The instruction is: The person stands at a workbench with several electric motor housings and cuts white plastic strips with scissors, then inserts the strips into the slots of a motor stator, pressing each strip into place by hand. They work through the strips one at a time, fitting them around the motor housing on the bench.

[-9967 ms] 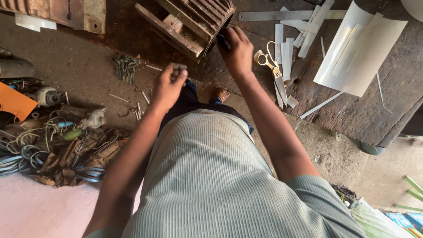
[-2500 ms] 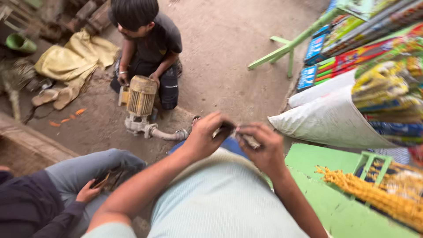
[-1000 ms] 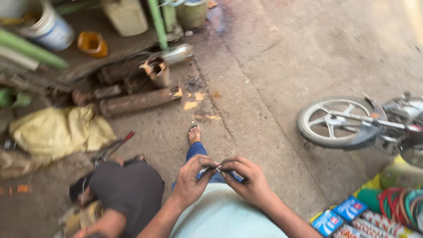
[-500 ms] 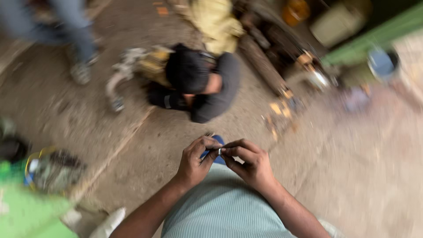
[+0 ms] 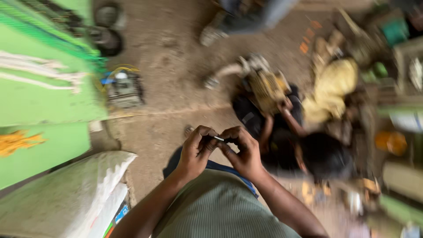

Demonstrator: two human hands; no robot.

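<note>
Close above the wearer's striped grey-green shirt (image 5: 216, 207), the left hand (image 5: 196, 152) and the right hand (image 5: 242, 152) meet at chest height, fingertips pressed together around a small pale sliver (image 5: 219, 138), perhaps a short pin or bit of wire. Both hands pinch it, the left curled at one end and the right thumb and forefinger closing over the other; only a short light stretch shows between them. Work this fine goes best, I judge, with the wrists braced near the body, the pinch kept firm but not crushing, and the piece held low in the fingertips so it cannot spring away. The picture is blurred, so the piece's exact kind cannot be told.

Just left of the arms lies a white sack (image 5: 70, 198), with a green painted surface (image 5: 39, 101) behind it. Beyond the hands, on the dusty ground (image 5: 167, 88), another person with dark hair (image 5: 326, 154) crouches, a hand on a yellowish motor-like machine (image 5: 266, 86). Farther left sits a small grey device with coloured wires (image 5: 123, 88), and a yellow cloth bundle (image 5: 330, 86) lies at the right among clutter.
</note>
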